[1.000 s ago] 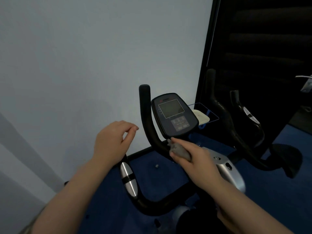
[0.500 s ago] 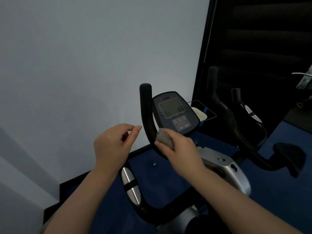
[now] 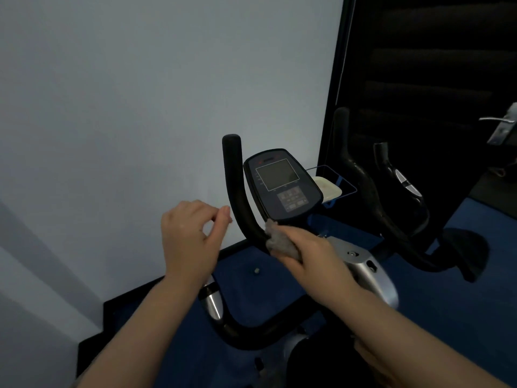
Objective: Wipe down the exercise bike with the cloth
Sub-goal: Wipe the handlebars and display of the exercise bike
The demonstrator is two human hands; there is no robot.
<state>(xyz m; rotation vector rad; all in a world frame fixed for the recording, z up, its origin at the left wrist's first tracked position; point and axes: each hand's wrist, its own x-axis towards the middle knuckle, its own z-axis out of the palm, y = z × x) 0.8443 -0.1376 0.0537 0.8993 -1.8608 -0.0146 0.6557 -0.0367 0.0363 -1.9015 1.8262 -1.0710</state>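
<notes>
- Right in front of me stands the exercise bike [image 3: 363, 275], black and silver, on a blue floor [image 3: 461, 317] next to a pale wall [image 3: 140, 93].
- On top of the bike I see a dark console [image 3: 282, 186] with a grey screen and a small pad of buttons under it. There is tiny writing above the screen, but it is too small and dim for me to read.
- I hold the cloth [image 3: 281, 242] in my right hand [image 3: 310, 253]. It is grey, soft and bunched into a lump.
- My right fingers [image 3: 291, 260] are curled round the cloth and press it on the black left handlebar [image 3: 237, 197], just under the console.
- My left hand [image 3: 190, 236] is up in the air, just left of that handlebar and not touching it. Its fingers are bent, and the thumb nearly meets the fingertips, with nothing in between.
- Lower on the left handlebar is a shiny silver grip pad [image 3: 212, 303], partly behind my left wrist.
- Off to the right I see the other black handlebar [image 3: 363, 186] with its own silver pad.
- Behind the console is a small tray [image 3: 347, 189] with a pale thing in it. I cannot tell what that is.
</notes>
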